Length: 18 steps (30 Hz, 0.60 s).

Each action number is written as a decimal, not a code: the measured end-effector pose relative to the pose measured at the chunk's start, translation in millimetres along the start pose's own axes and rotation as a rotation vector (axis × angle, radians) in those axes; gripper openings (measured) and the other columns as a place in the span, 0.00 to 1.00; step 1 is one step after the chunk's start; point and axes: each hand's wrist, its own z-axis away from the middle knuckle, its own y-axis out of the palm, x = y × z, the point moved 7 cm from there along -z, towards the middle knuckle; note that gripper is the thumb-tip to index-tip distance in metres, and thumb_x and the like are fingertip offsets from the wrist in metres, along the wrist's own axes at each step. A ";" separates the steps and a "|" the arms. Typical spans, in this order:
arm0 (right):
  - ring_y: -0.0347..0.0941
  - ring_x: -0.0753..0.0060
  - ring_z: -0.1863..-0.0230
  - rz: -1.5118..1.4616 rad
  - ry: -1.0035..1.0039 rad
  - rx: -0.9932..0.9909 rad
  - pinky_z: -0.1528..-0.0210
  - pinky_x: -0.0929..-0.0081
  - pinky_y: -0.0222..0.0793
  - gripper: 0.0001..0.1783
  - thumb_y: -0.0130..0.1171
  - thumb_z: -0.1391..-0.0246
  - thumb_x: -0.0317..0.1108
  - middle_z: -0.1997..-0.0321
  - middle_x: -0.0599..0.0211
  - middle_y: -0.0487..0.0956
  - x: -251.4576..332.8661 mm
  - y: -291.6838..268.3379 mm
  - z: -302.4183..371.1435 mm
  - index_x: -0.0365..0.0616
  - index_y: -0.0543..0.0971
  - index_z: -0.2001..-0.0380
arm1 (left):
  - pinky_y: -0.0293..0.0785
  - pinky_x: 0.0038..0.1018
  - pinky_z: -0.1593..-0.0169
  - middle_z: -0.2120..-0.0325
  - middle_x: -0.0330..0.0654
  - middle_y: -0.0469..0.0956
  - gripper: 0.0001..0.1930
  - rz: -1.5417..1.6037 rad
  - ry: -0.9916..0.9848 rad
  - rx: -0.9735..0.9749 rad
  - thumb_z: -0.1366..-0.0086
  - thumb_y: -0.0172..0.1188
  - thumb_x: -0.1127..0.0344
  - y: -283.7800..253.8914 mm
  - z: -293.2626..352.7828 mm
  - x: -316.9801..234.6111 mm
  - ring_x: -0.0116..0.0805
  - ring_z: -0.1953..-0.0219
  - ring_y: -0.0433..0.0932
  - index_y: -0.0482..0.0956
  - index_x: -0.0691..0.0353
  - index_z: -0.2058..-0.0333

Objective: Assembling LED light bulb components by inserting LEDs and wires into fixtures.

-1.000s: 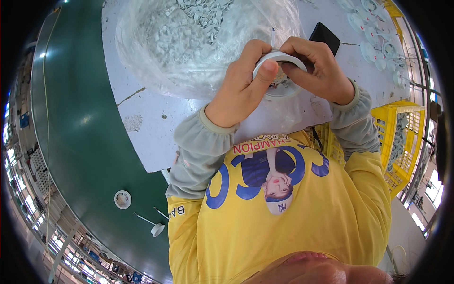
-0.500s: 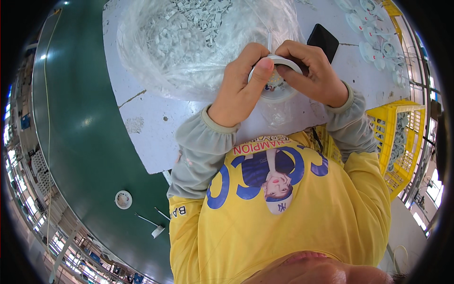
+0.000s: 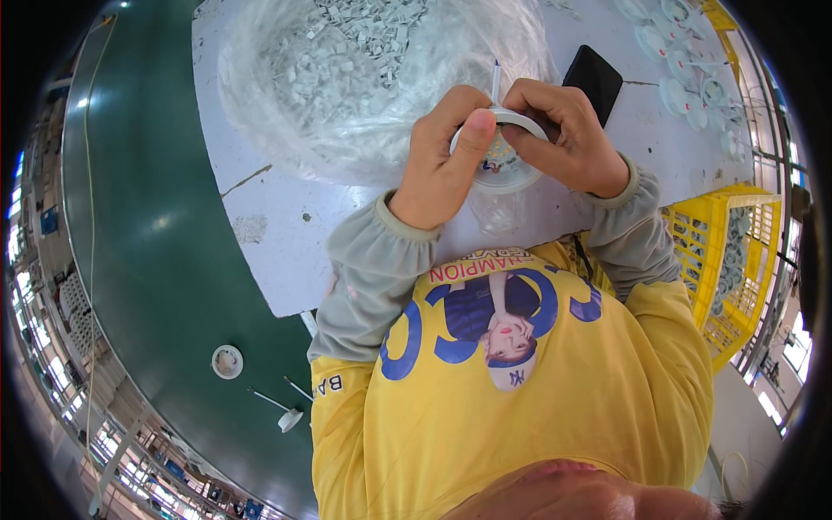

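Above the near part of the white table, both hands hold a round white LED light (image 3: pixel 510 184). Small yellow LED dots and bits of coloured wire show inside its rim. My left hand (image 3: pixel 438 165) is closed round the left side, its thumb over the top of the rim. On the other side, my right hand (image 3: pixel 574 143) grips the rim with fingers bent and the thumb reaching inside. Those fingertips are partly hidden, so I cannot tell if they pinch anything else. A thin white cable (image 3: pixel 496 85) with a dark tip sticks up beyond the light.
A clear plastic bag (image 3: pixel 260 104) of small white pieces lies beyond my hands. A black phone (image 3: pixel 594 85) sits right of it, with several light parts (image 3: pixel 685 65) farther right. A yellow crate (image 3: pixel 715 260) stands at right. Another round light (image 3: pixel 227 362) rests on the green surface (image 3: pixel 156 260).
The light has shifted slightly left and tilted a little, and its cable stands out more beyond my hands. Both hands keep their hold.
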 end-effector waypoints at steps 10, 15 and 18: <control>0.53 0.89 0.83 -0.200 0.016 -0.006 0.82 0.87 0.49 0.06 0.55 0.56 0.26 0.85 0.75 0.62 -9.0 8.9 0.4 0.39 0.69 0.77 | 0.57 0.19 0.72 0.79 0.34 0.64 0.15 0.082 -0.006 -0.051 0.35 0.45 0.58 -2.1 4.2 12.0 0.20 0.75 0.59 0.69 0.66 0.72; 0.54 0.90 0.81 -0.082 0.066 0.065 0.80 0.87 0.51 0.05 0.55 0.55 0.26 0.84 0.75 0.63 -3.9 7.8 -2.0 0.38 0.69 0.76 | 0.57 0.18 0.71 0.79 0.34 0.63 0.15 0.076 -0.027 -0.043 0.35 0.45 0.58 -3.3 5.6 11.4 0.20 0.75 0.59 0.68 0.65 0.73; 0.55 0.90 0.81 -0.154 0.032 0.034 0.81 0.88 0.51 0.05 0.55 0.56 0.26 0.83 0.75 0.64 -5.2 11.0 -1.4 0.38 0.70 0.76 | 0.57 0.18 0.71 0.79 0.34 0.63 0.15 0.075 -0.016 -0.026 0.35 0.45 0.58 -2.2 6.5 8.3 0.20 0.75 0.59 0.68 0.65 0.73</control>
